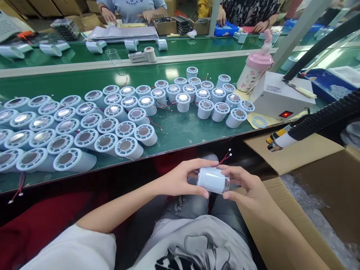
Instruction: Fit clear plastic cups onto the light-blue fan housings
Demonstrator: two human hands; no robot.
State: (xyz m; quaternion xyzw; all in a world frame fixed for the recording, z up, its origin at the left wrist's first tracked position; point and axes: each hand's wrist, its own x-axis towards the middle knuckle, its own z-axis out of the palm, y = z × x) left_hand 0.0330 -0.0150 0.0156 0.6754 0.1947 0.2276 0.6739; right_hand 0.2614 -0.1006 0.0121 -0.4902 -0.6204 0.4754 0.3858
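The green counter (180, 129) runs across the whole view, its near edge slanting from lower left up toward the right, with a dark gap between that edge and the person's lap. To the right of the lap an open cardboard box (295, 153) spreads its flaps, one flap reaching just under the counter's edge. On the counter, a large cluster of white cylinders (84, 127) lies packed on the left, some almost at the near edge, and a second group (202, 95) stands upright farther right; a strip of bare green separates them. A white control box (277, 95) sits at the right end, a pink bottle (254, 69) behind it. Below the counter edge, over the lap, the left hand (180, 178) and right hand (244, 183) each close their grip around one white cylinder (213, 180) held sideways between them, its red and black wires (225, 158) sticking up.
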